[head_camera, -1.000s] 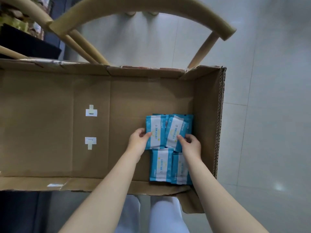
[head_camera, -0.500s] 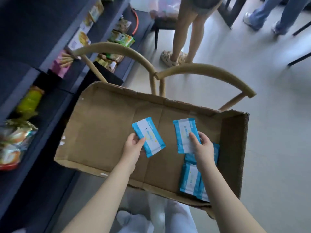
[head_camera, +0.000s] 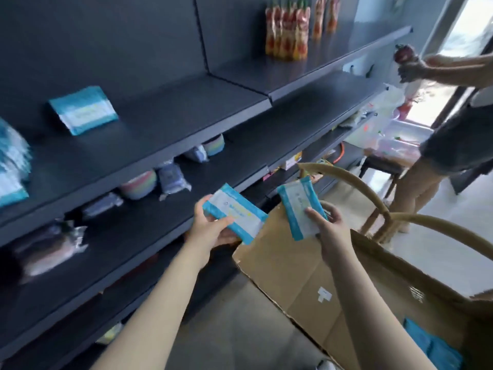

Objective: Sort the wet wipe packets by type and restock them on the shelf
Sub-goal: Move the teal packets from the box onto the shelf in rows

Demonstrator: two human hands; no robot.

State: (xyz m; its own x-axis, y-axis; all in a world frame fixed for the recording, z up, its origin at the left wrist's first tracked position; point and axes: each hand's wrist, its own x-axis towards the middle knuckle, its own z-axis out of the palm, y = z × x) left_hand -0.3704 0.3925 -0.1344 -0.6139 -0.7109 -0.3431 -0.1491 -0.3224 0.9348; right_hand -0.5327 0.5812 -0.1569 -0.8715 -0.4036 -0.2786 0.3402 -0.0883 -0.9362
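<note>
My left hand [head_camera: 210, 228] grips a blue-and-white wet wipe packet [head_camera: 236, 213] in front of the dark shelf's middle board. Just to its right, my right hand [head_camera: 329, 224] holds a second packet of the same kind [head_camera: 300, 209], raised over the cardboard box [head_camera: 301, 276]. One matching packet [head_camera: 83, 110] lies flat on the upper shelf board [head_camera: 165, 121]. More blue packets [head_camera: 12, 166] stand at that board's far left, blurred. Several packets [head_camera: 426, 343] remain in the box at the lower right.
The box rests on a wooden chair with curved arms [head_camera: 354, 182]. Wrapped goods and pastel bowls [head_camera: 138, 185] fill the lower shelf. Red pouches [head_camera: 288, 28] stand on the top shelf. Another person [head_camera: 437, 145] stands at the right, reaching toward the shelf end.
Both hands lifted one packet each out of the box and carried them up and left toward the shelf. My view swung from the box up to the shelving.
</note>
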